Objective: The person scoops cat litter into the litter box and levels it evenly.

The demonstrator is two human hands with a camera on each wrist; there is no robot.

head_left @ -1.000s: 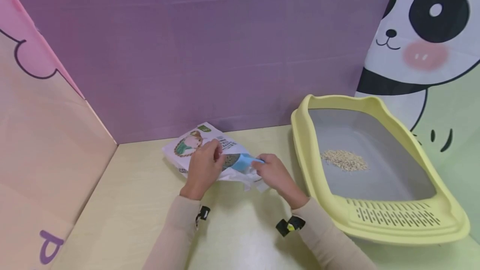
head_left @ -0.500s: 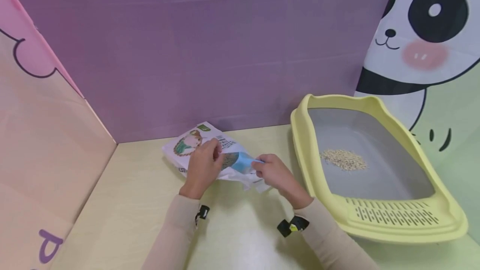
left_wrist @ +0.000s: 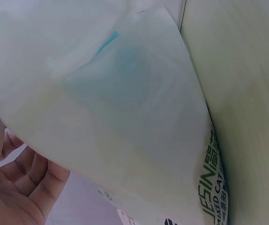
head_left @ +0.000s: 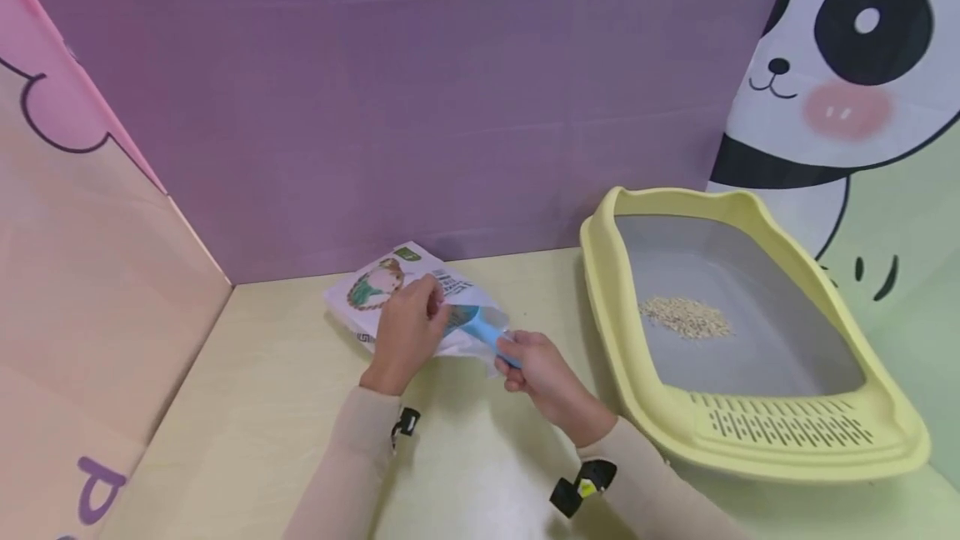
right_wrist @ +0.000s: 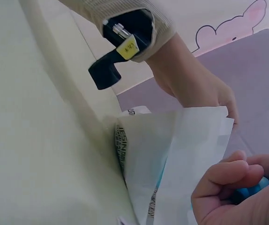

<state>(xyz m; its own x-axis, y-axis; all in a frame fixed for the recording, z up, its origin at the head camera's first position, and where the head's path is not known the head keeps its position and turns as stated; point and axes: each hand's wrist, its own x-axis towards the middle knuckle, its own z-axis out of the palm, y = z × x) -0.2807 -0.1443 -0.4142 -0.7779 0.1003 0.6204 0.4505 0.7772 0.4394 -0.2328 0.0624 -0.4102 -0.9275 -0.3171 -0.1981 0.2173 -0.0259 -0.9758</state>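
A white printed bag of cat litter (head_left: 378,283) lies on the table, its mouth facing right. At the mouth, my left hand (head_left: 408,327) pinches the upper edge; in the left wrist view its curled fingers (left_wrist: 31,173) are partly behind the bag. My right hand (head_left: 543,373) grips the handle of a blue scoop (head_left: 483,330), whose bowl sits inside the mouth among greyish litter. The bowl is partly hidden by the bag and my left hand. In the right wrist view, a bit of the blue handle (right_wrist: 254,190) shows between the curled fingers.
A yellow litter box (head_left: 630,340) with a grey floor and a slotted front ledge stands to the right. A small heap of pale litter (head_left: 686,317) lies inside it. Behind the table (head_left: 262,407) rises a purple wall (head_left: 390,107).
My right hand has moved slightly down towards me, tilting the scoop so that more of its handle shows. The left hand and the bag stay nearly still.
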